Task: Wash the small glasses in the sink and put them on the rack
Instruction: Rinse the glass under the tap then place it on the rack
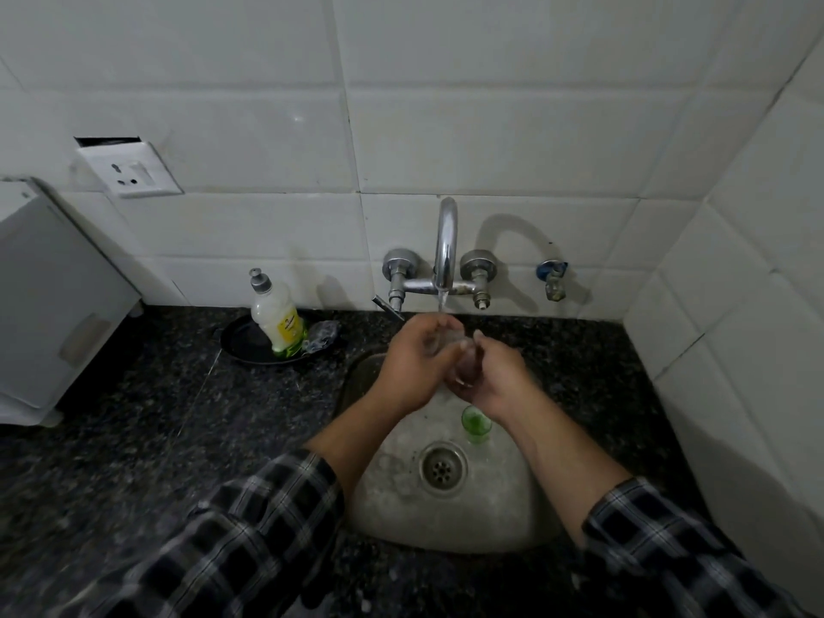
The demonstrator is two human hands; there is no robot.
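White tiled wall [490, 127] fills the upper half of the view, meeting a dark speckled stone surface [133, 439] below it. A white box-shaped appliance [53, 305] stands at the surface's left edge. A worn, rounded metal sink [446, 519] is sunk into the surface toward its right side, close to the back edge.

Your checked sleeves reach in from the near edge and both of your hands meet over the back of the sink. A chrome wall tap [446, 243] pours a thin stream onto them. Your left grip [410, 359] is curled round a small clear glass [439, 343], holding it under the water. Your right grip [490, 376] is curled about the glass's lower part, thumb raised; blur hides the exact finger placement.

At the back edge, left of the sink, a pale dish-soap bottle with a yellow label [278, 321] stands in a shallow black pan [249, 345]. A small green glass [476, 423] stands upright on the sink floor, just beside the drain.

This looks like the rinsing of the first glass. Next, it needs setting on the rack, which is not in view, so you would have to look for it. Wet glass may slip, so grasp firmly. The green glass waits unwashed.
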